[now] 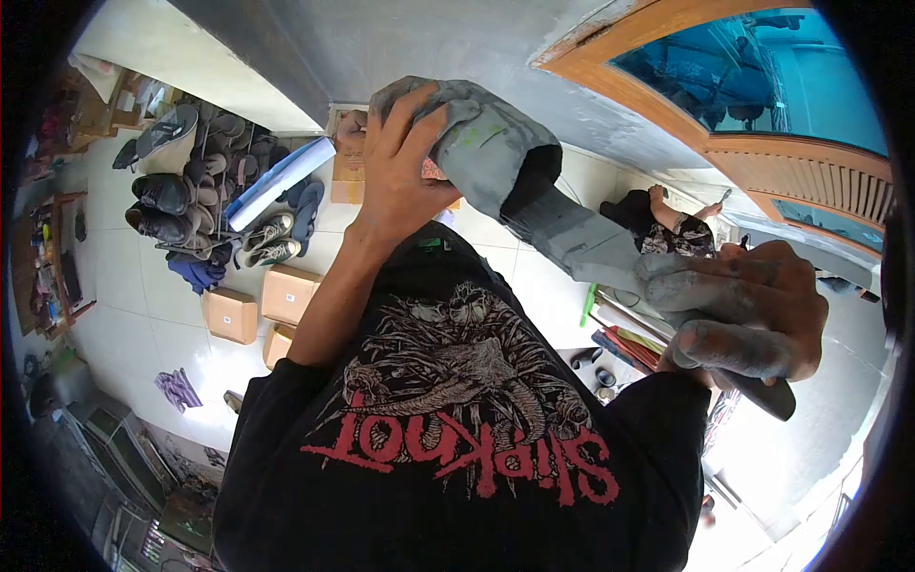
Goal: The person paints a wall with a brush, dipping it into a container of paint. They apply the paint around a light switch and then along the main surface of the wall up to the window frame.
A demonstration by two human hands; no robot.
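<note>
My left hand (pixel 396 162) is wrapped round a grey-smeared, hollow container (pixel 481 143) with green marks and a dark opening facing right. Its exact kind is hard to make out. My right hand (pixel 743 310), its fingers coated in grey paste, grips a scraper (pixel 586 234). The scraper's long grey blade reaches to the container's mouth, and its dark handle end pokes out below my fingers. Whether the blade tip is inside the opening is hidden. Both hands are raised in front of my black printed shirt (pixel 477 381).
A grey wall (pixel 457 48) stands close ahead, with a wood-framed window (pixel 724 76) at upper right. Shoes on a rack (pixel 205 172) and cardboard boxes (pixel 231 316) are at left. Another person (pixel 667 224) is beyond my right hand. A green item (pixel 588 303) lies on the tiled floor.
</note>
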